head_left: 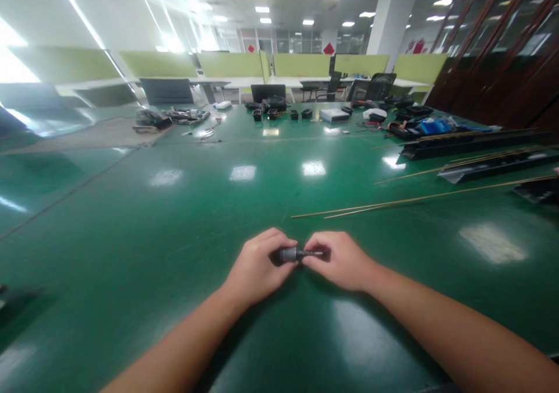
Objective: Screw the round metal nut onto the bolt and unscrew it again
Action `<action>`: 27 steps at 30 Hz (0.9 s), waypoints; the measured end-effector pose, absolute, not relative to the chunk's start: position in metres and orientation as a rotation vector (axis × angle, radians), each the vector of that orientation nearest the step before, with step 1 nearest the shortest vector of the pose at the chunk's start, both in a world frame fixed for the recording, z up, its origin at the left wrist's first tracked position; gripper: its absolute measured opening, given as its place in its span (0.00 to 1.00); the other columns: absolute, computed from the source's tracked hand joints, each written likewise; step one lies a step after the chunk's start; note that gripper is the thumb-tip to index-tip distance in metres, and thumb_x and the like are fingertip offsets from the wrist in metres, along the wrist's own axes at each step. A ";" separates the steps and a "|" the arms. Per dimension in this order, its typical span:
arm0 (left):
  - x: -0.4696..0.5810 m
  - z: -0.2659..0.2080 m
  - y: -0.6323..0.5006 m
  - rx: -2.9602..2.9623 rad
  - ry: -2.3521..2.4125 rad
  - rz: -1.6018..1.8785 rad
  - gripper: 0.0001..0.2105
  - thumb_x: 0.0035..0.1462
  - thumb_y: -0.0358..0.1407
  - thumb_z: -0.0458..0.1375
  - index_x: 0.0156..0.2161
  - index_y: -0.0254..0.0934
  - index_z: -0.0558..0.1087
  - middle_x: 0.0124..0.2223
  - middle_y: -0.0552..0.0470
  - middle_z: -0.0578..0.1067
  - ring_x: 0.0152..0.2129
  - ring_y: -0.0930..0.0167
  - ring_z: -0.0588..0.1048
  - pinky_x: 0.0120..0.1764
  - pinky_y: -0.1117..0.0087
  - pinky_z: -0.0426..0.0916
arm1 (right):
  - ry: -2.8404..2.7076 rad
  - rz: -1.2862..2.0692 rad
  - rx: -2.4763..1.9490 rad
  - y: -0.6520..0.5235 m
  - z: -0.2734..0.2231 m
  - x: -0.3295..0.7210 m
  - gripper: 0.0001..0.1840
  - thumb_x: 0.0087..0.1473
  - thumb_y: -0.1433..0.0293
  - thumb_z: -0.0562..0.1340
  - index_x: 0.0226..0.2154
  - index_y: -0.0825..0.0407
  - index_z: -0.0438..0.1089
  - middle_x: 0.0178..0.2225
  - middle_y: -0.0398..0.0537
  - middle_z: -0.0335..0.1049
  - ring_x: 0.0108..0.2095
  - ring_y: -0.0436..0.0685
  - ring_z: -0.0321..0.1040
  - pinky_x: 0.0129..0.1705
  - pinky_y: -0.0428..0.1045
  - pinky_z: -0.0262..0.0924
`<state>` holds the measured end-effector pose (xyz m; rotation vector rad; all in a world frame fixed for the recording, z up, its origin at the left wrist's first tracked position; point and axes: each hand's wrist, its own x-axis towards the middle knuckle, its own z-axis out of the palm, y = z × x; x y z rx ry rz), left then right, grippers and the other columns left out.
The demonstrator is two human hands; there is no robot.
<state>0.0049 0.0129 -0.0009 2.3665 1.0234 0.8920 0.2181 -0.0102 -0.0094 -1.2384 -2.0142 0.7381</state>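
Note:
Near the front of the green table, my left hand (pixel 261 265) is closed around the thick part of a small dark cylindrical tool with a grey collar (pixel 289 254). A thin metal shaft points right from it, and the fingers of my right hand (pixel 338 259) pinch around that shaft. The tool lies level, just above or on the tabletop; I cannot tell which. Its left end is hidden in my left palm, so its exact kind does not show.
Thin brass-coloured rods (pixel 349 211) lie ahead to the right, beside long black metal channels (pixel 474 144). Along the far edge sit small black boxes (pixel 307 114), a white box (pixel 334 115) and blue items (pixel 437 126). A cluster of parts (pixel 187 116) lies far left.

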 end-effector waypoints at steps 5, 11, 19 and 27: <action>0.004 -0.003 0.015 2.369 1.012 0.911 0.08 0.53 0.30 0.64 0.39 0.40 0.76 0.37 0.53 0.75 0.35 0.73 0.73 0.39 0.72 0.68 | -2.002 0.735 -1.229 -0.009 -0.008 0.217 0.02 0.52 0.70 0.65 0.31 0.52 0.74 0.28 0.42 0.72 0.29 0.50 0.66 0.31 0.44 0.55; 0.004 -0.003 0.015 2.366 1.017 0.922 0.07 0.53 0.30 0.64 0.39 0.39 0.76 0.37 0.53 0.75 0.35 0.72 0.74 0.38 0.71 0.68 | -1.991 0.735 -1.230 -0.010 -0.008 0.217 0.02 0.52 0.71 0.66 0.31 0.52 0.74 0.28 0.41 0.72 0.28 0.49 0.66 0.30 0.44 0.55; 0.002 -0.004 0.017 2.386 1.023 0.921 0.08 0.53 0.31 0.64 0.40 0.40 0.76 0.38 0.53 0.75 0.35 0.72 0.74 0.39 0.72 0.68 | -1.979 0.732 -1.263 -0.009 -0.008 0.217 0.03 0.53 0.69 0.65 0.31 0.52 0.74 0.28 0.42 0.73 0.28 0.50 0.66 0.31 0.45 0.56; 0.001 -0.005 0.019 2.385 1.043 0.939 0.09 0.52 0.30 0.64 0.40 0.40 0.76 0.38 0.54 0.75 0.35 0.73 0.74 0.39 0.72 0.69 | -1.956 0.759 -1.299 -0.009 -0.008 0.218 0.03 0.52 0.70 0.65 0.32 0.52 0.75 0.28 0.42 0.74 0.28 0.51 0.67 0.30 0.45 0.56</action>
